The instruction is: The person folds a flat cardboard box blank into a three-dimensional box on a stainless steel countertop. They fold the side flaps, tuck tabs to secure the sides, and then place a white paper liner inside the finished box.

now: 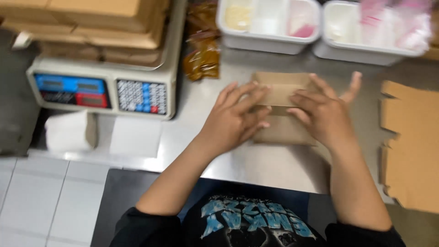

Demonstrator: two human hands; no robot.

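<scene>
Slippage is your main risk: the flat brown cardboard box blank (282,110), lying mid-counter on smooth steel (256,164) toward the far edge, could skid or crease crookedly if your palms press unevenly. Your left hand (235,120) lies flat with fingers spread on its left part. Your right hand (325,112) presses likewise, open, gripping nothing.

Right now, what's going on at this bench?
A person presses both hands on a small flat cardboard box lying on the steel counter. The left hand covers its left side, the right hand its right. More flat cardboard blanks lie to the right. A weighing scale loaded with cardboard boxes sits at left, with two white plastic bins behind.
</scene>
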